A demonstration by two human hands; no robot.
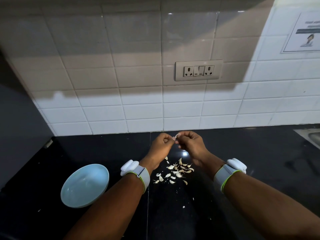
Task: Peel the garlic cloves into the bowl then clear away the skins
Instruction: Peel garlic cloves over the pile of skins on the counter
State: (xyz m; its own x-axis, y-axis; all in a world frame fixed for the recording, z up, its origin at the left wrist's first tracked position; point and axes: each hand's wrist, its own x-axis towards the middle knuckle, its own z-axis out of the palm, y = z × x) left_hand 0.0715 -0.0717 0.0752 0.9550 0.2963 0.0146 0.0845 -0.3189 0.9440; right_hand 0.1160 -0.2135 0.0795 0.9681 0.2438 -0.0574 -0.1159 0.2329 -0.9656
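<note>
Both hands meet above the black counter near the tiled wall. My left hand (161,144) and my right hand (191,144) pinch one garlic clove (178,135) between their fingertips; its pale tip shows between them. Below the hands lies a scatter of several garlic cloves and bits of skin (176,171) on the counter. A light blue bowl (84,185) sits at the lower left, beside my left forearm; I see no cloves inside it.
The black counter (259,170) runs to a white tiled wall with a socket plate (198,71). A sink edge (311,137) shows at the far right. A dark panel stands at the left. Small skin flakes (183,207) lie nearer me.
</note>
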